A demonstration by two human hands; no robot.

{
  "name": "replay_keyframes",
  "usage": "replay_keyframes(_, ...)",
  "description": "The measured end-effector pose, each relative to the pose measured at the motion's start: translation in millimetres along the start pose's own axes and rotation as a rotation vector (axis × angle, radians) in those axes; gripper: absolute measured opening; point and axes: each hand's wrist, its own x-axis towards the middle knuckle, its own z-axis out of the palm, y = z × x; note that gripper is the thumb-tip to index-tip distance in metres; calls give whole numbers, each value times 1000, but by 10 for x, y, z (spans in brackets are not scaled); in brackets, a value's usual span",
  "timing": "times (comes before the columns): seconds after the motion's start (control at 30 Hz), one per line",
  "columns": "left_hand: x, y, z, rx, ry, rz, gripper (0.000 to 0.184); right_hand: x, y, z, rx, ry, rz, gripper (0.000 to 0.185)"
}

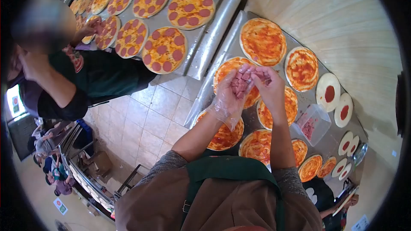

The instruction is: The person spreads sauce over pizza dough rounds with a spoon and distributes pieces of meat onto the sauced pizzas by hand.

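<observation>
Left hand [226, 94], gloved, cups diced ham [240, 84]; right hand [270, 87] pinches cubes at its edge. Sauced pizza bases [223, 66] lie beneath. Tipping the loaded palm could spill loose pieces.

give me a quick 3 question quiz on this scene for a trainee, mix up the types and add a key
1. What lies in the left hand?
2. True or false: the clear container beside the sauced bases is empty.
3. Topping slices on the pizzas at upper left are: a) square b) round c) triangular.

Key:
1. A heap of small pink cubes.
2. False; it holds small pink pieces.
3. b
</observation>
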Motion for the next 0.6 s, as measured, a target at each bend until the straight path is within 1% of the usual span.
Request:
replay_keyframes(0.03, 2, -1, -22, 3, -21, 1, 40, 3, 26, 10, 34, -5, -9, 15)
replay_keyframes(0.07, 4, -15, -49, 9, -42, 8, 40, 4, 64, -10, -23, -14, -17, 13)
replay_keyframes(0.13, -24, 7, -22, 34, -75, 26, 41, -5, 81, -27, 8, -45, 22, 13)
replay_keyframes(0.23, -57, 48, -16, 41, -29, 13, 44, -8, 96, -30, 60, -59, 55, 12)
replay_keyframes(0.27, -67, 70, -25, 22, -51, -11, 45, -6, 102, -34, 75, -57, 65, 12)
replay_keyframes(0.4, -146, 110, 25, 15, -88, -2, 46, -22, 111, -40, 229, -33, 72, 11)
replay_keyframes(0.5, -168, 130, 58, 8, -75, -10, 46, -53, 16, -87, 268, 7, 160, 11)
replay_keyframes(0.6, -207, 148, 101, 12, -61, -1, 45, -53, 117, -129, 230, 43, 139, 12)
